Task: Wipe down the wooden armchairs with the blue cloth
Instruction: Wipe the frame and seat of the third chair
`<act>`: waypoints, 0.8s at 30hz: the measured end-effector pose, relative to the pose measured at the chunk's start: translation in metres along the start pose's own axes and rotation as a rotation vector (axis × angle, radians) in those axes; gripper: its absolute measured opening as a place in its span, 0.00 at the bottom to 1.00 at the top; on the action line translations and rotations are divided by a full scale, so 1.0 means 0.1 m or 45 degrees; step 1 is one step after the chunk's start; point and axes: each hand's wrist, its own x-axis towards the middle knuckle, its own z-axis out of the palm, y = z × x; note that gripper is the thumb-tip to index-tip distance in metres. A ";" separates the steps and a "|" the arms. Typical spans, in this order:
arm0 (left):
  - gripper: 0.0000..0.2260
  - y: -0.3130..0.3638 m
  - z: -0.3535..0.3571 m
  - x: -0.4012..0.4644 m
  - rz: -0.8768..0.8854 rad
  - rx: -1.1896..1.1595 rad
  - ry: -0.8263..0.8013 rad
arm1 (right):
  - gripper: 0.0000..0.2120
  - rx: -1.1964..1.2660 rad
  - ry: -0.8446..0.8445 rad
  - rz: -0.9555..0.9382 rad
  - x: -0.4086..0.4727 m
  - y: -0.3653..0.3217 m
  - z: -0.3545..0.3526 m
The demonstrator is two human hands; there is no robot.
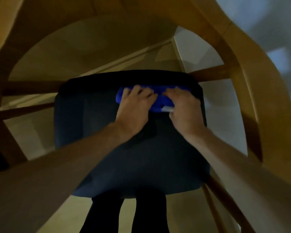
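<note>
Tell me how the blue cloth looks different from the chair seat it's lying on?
The blue cloth is bright blue; the chair seat is much darker. The blue cloth is small and bunched into a strip; the chair seat is wide and smooth. Both hands rest on the cloth.
</note>
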 end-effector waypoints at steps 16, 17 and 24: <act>0.24 0.01 -0.33 0.17 0.067 -0.312 -0.015 | 0.18 0.055 0.111 0.126 -0.14 0.09 -0.21; 0.24 -0.02 -0.38 0.43 0.047 -0.266 0.055 | 0.17 0.067 0.257 0.116 0.06 0.12 -0.25; 0.25 -0.06 -0.18 0.90 0.120 -0.134 -0.077 | 0.20 0.047 0.261 0.008 0.35 0.30 0.00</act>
